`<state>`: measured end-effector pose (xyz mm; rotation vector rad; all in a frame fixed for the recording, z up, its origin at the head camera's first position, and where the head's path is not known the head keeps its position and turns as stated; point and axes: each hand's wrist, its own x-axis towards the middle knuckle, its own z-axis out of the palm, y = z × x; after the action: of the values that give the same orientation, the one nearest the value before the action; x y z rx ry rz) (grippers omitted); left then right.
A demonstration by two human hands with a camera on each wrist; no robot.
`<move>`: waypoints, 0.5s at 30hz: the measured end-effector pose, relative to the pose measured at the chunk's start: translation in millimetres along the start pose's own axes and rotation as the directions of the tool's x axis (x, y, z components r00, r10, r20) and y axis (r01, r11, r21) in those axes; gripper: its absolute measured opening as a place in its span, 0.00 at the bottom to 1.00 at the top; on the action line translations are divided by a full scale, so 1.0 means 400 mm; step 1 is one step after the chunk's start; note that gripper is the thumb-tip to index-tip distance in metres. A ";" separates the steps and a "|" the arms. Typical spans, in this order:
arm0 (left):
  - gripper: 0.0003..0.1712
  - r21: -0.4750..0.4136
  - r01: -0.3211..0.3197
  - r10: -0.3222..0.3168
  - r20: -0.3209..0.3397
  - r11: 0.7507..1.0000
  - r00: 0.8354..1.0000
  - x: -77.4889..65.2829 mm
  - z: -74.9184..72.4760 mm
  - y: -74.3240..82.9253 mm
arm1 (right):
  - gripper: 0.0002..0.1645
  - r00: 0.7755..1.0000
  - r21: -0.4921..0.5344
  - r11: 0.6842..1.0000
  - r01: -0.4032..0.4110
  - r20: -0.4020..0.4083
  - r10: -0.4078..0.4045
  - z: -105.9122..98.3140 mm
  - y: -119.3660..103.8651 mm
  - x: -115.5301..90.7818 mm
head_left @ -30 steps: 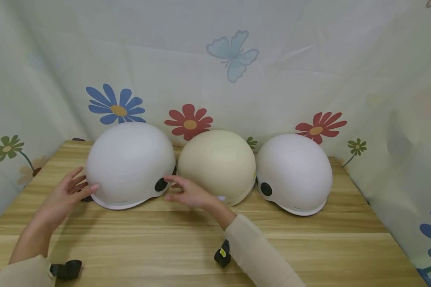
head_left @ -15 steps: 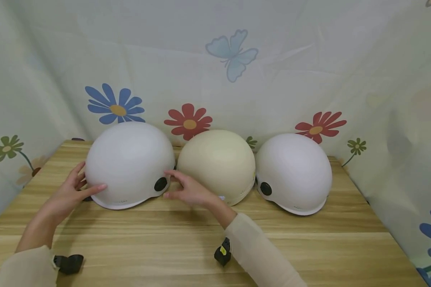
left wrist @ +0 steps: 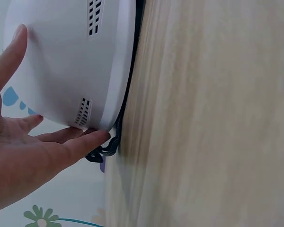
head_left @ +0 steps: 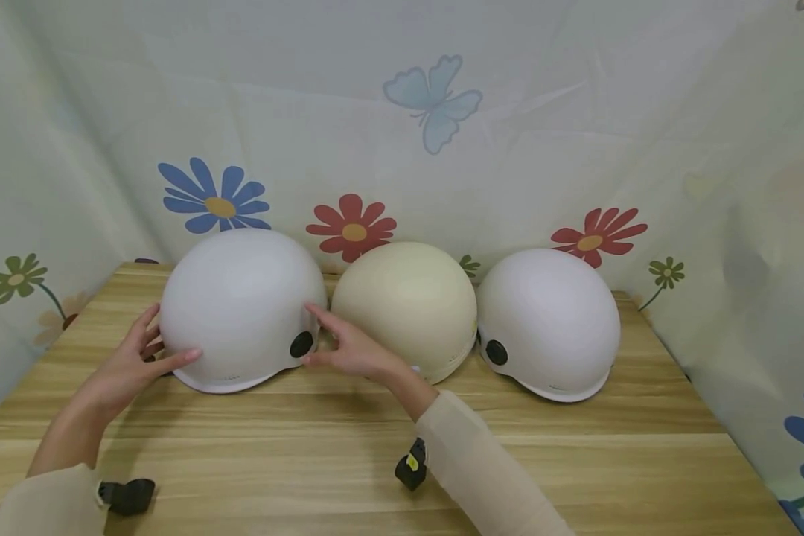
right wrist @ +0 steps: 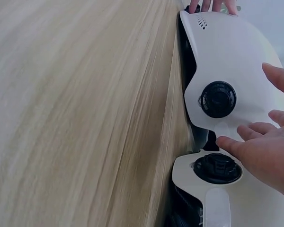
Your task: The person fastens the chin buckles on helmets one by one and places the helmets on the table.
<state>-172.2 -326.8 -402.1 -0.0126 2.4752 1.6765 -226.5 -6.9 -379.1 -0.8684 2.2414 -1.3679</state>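
Around the table (head_left: 261,454): one curtain (head_left: 576,97) bearing one blue butterfly (head_left: 435,104).
Table: one, wooden.
Row of three: left helmet (head_left: 241,298), white; middle helmet (head_left: 402,298), cream; right helmet (head_left: 549,313), white; all crown up, side by side along the table's back.
Left hand (head_left: 122,370), of two: fingers spread and loose, released, fingertips touching the left helmet low on its left side.
Right hand (head_left: 355,353): fingers parted wide from the thumb, released, at the left helmet's right side; whether the tips touch it, I cannot tell.
Cameras (head_left: 412,469): two, black, one at each wrist.
Discs (head_left: 301,345): two in the head view, black, one on each white helmet.
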 end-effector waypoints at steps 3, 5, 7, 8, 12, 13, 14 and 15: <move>0.58 0.047 0.017 -0.018 0.007 0.999 1.000 -0.013 -0.006 0.004 | 0.48 1.000 0.007 1.000 0.007 0.013 -0.007 -0.002 0.001 -0.004; 0.58 0.092 0.029 -0.030 0.011 0.995 0.999 -0.024 -0.013 0.007 | 0.48 1.000 0.017 1.000 0.008 0.022 -0.009 -0.005 0.001 -0.008; 0.56 0.135 0.030 -0.033 0.023 0.990 0.999 -0.036 -0.023 0.009 | 0.48 1.000 0.035 0.999 0.008 0.030 -0.009 -0.009 0.002 -0.012; 0.54 0.147 0.030 -0.034 0.027 0.989 0.999 -0.042 -0.028 0.009 | 0.47 0.999 0.043 0.999 0.006 0.033 -0.008 -0.011 0.003 -0.015; 0.49 0.154 0.028 -0.035 0.043 0.988 0.998 -0.050 -0.043 0.007 | 0.46 0.999 0.070 0.998 0.006 0.049 -0.009 -0.018 0.009 -0.022; 0.48 0.139 0.027 -0.034 0.042 0.990 0.999 -0.047 -0.044 0.006 | 0.45 0.998 0.065 0.998 0.008 0.055 -0.012 -0.019 0.012 -0.023; 0.48 0.127 0.030 -0.035 0.040 0.992 0.999 -0.044 -0.044 0.006 | 0.45 0.998 0.056 0.998 0.012 0.062 -0.015 -0.020 0.015 -0.024; 0.49 0.116 0.029 -0.033 0.037 0.993 0.999 -0.039 -0.043 0.005 | 0.44 0.997 0.043 0.999 0.015 0.069 -0.018 -0.020 0.019 -0.024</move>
<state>-158.9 -343.1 -392.0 -0.0052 2.5253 1.5048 -226.4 7.3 -382.3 -0.9082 2.1497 -1.3665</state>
